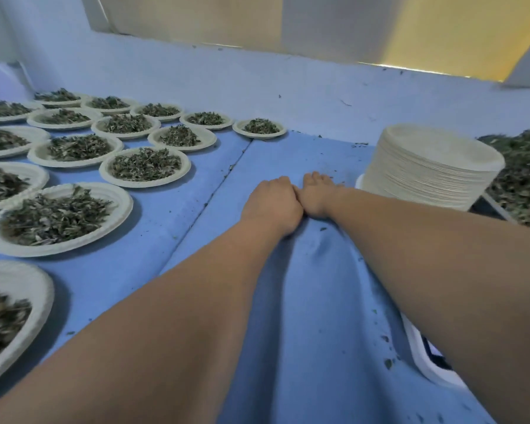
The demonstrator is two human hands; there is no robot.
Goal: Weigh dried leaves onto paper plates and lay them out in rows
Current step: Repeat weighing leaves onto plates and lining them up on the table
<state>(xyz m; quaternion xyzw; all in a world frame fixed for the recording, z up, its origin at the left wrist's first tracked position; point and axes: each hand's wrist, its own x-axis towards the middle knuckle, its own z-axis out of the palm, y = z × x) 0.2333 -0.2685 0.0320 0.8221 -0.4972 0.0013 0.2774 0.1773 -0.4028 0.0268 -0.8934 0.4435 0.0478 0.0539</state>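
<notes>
Green-grey dried leaves [523, 179]: a loose heap at the far right, behind the stack. They look light and brittle and are likely to shed crumbs, so a cupped scoop should suit better than a pinch.
Filled plates [58, 218]: set in rows at the left, each holding 1 small mound. The thin paper probably flexes, so take hold under the rim and keep the plate level.
Stack of empty plates [432, 172]: tall, standing just right of the hands. The top 1 should peel off by its rim.
Left hand [273, 203]: rests on the cloth with fingers curled under, touching the other hand. Whether it pinches the fabric I cannot tell.
Right hand [318, 194]: rests on the cloth with fingertips bent down. Any hold is hidden.
Blue cloth [303, 301]: soft, with a ridge running from the hands toward the camera and leaf crumbs scattered on it.
White device [426, 356]: mostly hidden under the right forearm. It may be the scale.
</notes>
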